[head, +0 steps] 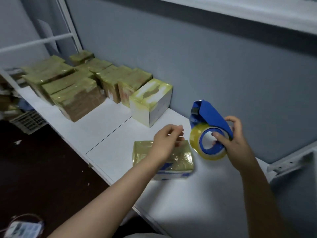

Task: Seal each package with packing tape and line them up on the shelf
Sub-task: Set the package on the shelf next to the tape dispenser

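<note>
Right hand gripped the blue tape dispenser, thumb hooked inside the core of the tape roll, fingers wrapped round the far side. The dispenser was held off the shelf, tilted, cutter end up toward the wall.

Left hand hovered over the near package, fingers loosely curled, tips close to the thumb. With the blur I could not tell whether it pinched a tape end or nothing.

The near package lay flat on the shelf, wrapped in yellowish tape, blue print showing on its front side. It sat back from the shelf's front edge, with bare white surface to its left and in front. The roll hung just beside the package's far right corner; contact could not be told.

White box, top taped, stood against the wall at the near end of the row of taped packages. The row ran left along the wall, two deep, toward the upright post. Its front boxes sat close to the shelf edge. Open shelf lay between the white box and the near package, crossed by a seam.

Past the front edge was dark floor, with a crate at the left. A metal bracket met the wall at the right, near the right forearm.
</note>
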